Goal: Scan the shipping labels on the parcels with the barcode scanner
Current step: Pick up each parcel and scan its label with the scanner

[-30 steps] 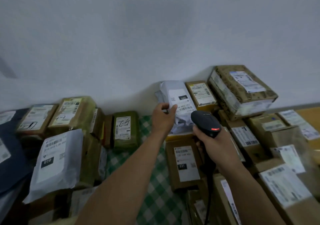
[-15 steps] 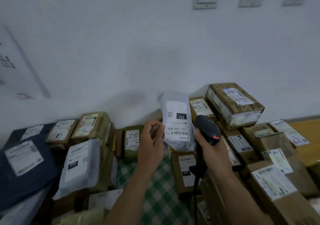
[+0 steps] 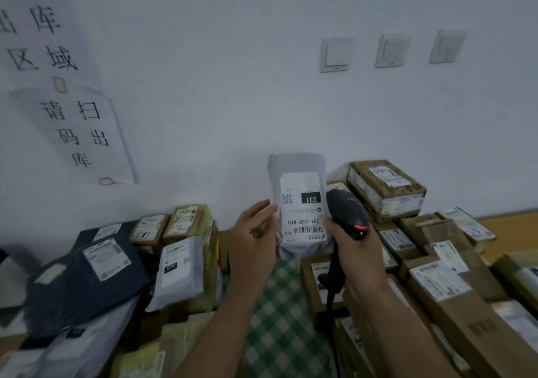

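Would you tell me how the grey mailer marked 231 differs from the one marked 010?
The 231 mailer is held upright in the left hand, by the right hand's barcode scanner; the 010 mailer leans on a pile. The 231 mailer's print is inverted; the 010 mailer's is tilted. Both are grey with white labels.

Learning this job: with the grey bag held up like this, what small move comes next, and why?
Probably swing the scanner round onto the barcode low on the label. The left hand holds the grey bag upright, label facing us; the right hand holds the scanner beside the bag's right edge, seemingly not aimed at it.
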`<state>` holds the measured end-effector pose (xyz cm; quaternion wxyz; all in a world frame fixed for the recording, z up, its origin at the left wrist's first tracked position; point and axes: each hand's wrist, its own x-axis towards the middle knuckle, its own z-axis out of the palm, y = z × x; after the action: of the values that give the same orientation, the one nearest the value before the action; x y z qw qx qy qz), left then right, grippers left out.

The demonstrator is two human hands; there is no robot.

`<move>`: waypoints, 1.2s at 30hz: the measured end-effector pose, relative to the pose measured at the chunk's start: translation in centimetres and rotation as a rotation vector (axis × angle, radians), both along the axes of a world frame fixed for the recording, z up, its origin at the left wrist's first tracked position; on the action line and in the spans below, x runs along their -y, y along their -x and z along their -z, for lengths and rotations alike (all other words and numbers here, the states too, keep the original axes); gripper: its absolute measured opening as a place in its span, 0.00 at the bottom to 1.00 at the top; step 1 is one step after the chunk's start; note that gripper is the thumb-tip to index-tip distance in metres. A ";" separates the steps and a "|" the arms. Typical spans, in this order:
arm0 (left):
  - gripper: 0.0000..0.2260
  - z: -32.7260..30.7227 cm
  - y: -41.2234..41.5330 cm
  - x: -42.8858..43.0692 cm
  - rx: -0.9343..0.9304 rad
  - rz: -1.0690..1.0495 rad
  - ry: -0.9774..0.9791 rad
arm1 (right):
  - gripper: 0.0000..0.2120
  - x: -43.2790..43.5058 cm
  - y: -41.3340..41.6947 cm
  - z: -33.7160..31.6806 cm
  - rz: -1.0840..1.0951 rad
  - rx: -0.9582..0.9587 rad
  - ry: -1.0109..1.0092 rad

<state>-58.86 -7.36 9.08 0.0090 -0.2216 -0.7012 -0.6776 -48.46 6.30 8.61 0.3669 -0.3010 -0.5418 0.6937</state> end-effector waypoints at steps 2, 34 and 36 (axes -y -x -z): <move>0.14 -0.6 -0.7 0.5 -0.047 -0.035 0.057 | 0.19 0.6 -0.5 -0.3 0.023 -0.007 -0.027; 0.22 -2.1 6.0 4.9 0.282 -0.178 -0.161 | 0.10 6.3 -2.1 -5.3 -0.602 0.386 -0.470; 0.22 -1.7 6.3 4.7 0.288 -0.170 -0.147 | 0.09 6.2 -1.9 -5.3 -0.615 0.391 -0.460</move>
<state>-65.11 -12.02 10.80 -0.0180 -0.0611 -0.6600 -0.7485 -46.57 0.05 13.91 0.0910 -0.1619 -0.8061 0.5619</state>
